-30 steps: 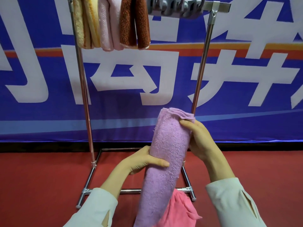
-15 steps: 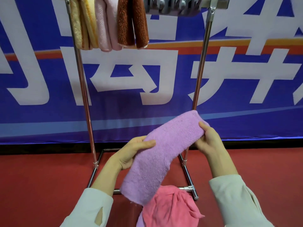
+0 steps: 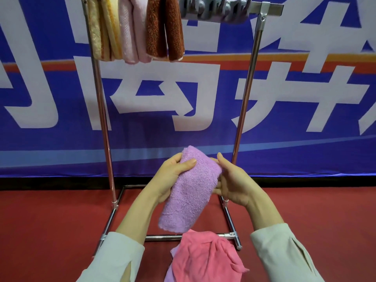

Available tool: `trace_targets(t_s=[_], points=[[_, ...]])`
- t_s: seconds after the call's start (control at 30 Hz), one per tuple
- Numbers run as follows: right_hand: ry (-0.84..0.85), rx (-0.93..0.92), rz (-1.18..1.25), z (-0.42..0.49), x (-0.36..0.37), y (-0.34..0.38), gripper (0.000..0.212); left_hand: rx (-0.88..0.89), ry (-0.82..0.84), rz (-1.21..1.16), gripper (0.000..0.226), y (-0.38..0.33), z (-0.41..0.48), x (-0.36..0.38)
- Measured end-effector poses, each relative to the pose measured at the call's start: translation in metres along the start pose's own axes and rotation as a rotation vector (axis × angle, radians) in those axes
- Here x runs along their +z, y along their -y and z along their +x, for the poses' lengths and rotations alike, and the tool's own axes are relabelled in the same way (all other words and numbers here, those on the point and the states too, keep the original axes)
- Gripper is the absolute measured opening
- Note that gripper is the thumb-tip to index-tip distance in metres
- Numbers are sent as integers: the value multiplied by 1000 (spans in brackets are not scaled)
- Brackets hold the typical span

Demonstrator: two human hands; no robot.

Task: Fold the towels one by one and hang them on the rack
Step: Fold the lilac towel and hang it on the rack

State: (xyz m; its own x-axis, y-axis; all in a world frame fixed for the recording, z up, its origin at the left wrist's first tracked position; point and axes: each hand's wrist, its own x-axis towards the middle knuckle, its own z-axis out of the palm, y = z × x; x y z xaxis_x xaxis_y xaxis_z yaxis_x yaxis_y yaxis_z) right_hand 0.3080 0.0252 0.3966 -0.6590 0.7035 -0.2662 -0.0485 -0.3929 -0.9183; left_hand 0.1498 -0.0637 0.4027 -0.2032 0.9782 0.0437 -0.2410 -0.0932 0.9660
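The folded purple towel [image 3: 191,192] is between the two hands, low in front of the rack [image 3: 244,94]. The left hand [image 3: 171,178] grips its upper left edge, with the thumb on top. The right hand [image 3: 232,186] is almost flat, and its fingers touch the towel's right side.
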Motion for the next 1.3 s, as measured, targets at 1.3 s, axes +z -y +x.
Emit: trace_targets(t_s=[1.3], points=[[-228,-393,-109,-21,35,9,35,292,-105,124,32,-4,-10,7]])
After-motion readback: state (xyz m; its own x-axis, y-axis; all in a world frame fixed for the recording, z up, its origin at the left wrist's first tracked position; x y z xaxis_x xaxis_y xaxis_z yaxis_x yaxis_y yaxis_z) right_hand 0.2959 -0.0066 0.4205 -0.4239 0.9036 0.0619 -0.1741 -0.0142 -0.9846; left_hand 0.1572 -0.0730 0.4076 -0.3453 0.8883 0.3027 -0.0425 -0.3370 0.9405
